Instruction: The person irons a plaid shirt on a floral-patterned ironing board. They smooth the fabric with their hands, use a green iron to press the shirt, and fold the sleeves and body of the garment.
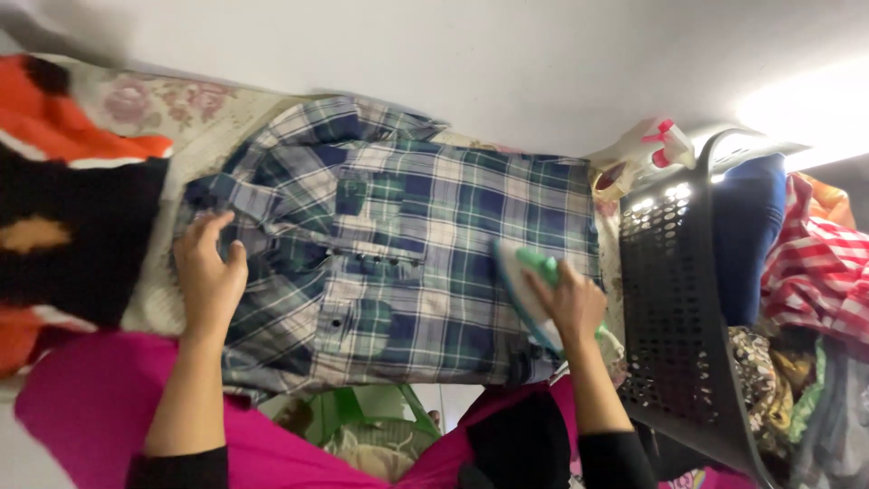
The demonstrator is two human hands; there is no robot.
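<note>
Wrapped around the green handle of a clothes iron (528, 288), the right hand (572, 303) holds it firmly on the plaid shirt (398, 244), near the hem end toward the board's right edge, while the left hand (206, 272) lies flat with fingers spread, holding nothing, pressing the cloth by the collar end. Judging from this, the pressing of the shirt's front is under way. A dark perforated laundry basket (674, 299) full of clothes stands just beside the board, with a spray bottle (644, 152) near its rim.
</note>
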